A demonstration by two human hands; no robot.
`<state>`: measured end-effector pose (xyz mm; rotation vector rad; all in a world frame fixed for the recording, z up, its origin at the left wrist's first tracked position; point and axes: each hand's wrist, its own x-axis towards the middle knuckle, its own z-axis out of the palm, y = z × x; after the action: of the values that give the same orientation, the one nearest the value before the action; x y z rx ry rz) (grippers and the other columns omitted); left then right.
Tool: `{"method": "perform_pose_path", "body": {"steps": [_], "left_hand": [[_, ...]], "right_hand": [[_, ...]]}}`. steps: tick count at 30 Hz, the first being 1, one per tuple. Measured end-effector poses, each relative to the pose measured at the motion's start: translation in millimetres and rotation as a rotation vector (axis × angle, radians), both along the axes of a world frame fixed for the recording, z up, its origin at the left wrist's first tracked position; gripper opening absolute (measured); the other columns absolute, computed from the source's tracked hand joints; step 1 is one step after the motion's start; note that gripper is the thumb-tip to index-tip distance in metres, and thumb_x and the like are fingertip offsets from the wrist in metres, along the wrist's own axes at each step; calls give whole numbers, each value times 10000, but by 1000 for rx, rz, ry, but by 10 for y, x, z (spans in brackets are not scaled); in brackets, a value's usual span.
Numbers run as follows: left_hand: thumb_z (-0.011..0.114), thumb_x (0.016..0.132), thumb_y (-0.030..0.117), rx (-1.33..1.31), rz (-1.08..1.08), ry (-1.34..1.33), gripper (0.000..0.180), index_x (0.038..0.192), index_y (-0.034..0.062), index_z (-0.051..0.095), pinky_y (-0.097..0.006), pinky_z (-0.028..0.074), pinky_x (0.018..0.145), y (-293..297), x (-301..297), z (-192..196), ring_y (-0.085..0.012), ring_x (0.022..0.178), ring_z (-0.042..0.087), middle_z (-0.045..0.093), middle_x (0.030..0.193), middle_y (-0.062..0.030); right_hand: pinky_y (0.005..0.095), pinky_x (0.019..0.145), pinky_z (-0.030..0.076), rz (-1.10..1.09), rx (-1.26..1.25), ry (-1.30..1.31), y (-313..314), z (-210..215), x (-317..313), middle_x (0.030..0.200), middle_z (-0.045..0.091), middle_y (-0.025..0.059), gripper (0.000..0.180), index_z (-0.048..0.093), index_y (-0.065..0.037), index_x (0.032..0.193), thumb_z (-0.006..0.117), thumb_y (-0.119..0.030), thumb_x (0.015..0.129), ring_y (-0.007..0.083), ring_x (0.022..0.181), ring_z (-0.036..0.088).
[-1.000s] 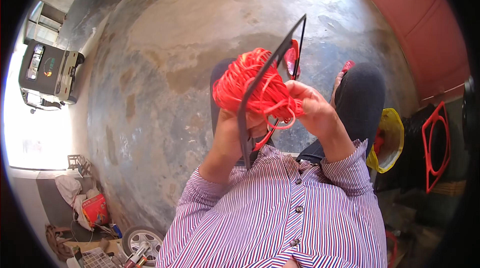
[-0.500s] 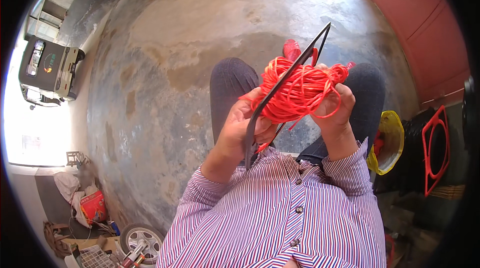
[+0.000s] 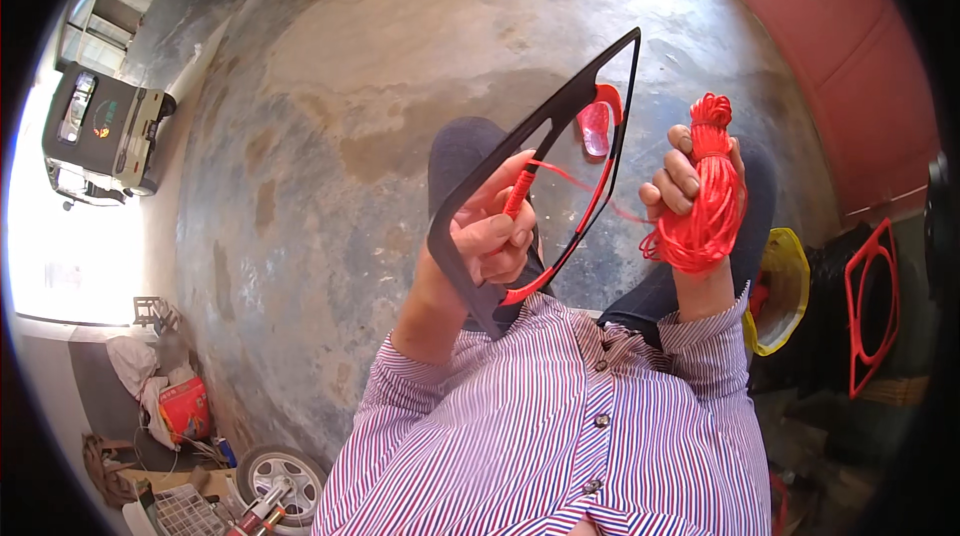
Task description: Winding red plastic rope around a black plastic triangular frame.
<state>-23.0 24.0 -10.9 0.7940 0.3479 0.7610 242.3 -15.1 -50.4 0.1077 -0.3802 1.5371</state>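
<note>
Around the view's middle, a black frame [image 3: 570, 106] is slanting toward one o'clock, the left grip [image 3: 495, 236] pinching its red-wrapped inner bar [image 3: 518, 194]. At its three o'clock, the right grip [image 3: 675, 176] is clasping a red cord bundle [image 3: 700, 231], one strand [image 3: 567, 175] stretching between. Farther out, a vehicle [image 3: 105, 131] is standing at nine o'clock.

Vehicle [image 3: 112, 141] stood far left, wheel [image 3: 268, 470] lay lower left near red box [image 3: 187, 409], red panel [image 3: 830, 66] ran along upper right.
</note>
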Motion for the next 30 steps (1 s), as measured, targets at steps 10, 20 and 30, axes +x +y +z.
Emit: {"method": "perform_pose_path", "body": {"steps": [10, 20, 30], "left_hand": [[580, 983, 138, 73, 130, -43, 538, 1492, 120, 408, -214, 297, 407, 136, -219, -181, -65, 479, 355, 497, 820, -64], [533, 1017, 221, 33, 58, -248, 404, 1379, 51, 474, -225, 289, 400, 149, -301, -237, -61, 473, 359, 511, 812, -84], [466, 1048, 287, -11, -122, -142, 536, 1440, -69, 384, -213, 269, 402, -36, -196, -118, -46, 431, 314, 614, 920, -147]], "right_hand": [[385, 636, 475, 54, -46, -99, 50, -161, 137, 697, 584, 92, 517, 529, 6, 1154, 381, -474, 1033, 202, 541, 550], [242, 642, 520, -41, -577, -662, 97, -234, -358, 830, 626, 11, 257, 589, -46, 1103, 643, -257, 967, 81, 716, 617], [248, 664, 485, -155, -333, -1352, 133, -459, -604, 840, 676, 23, 325, 619, -9, 1056, 685, -308, 947, 73, 741, 598]]}}
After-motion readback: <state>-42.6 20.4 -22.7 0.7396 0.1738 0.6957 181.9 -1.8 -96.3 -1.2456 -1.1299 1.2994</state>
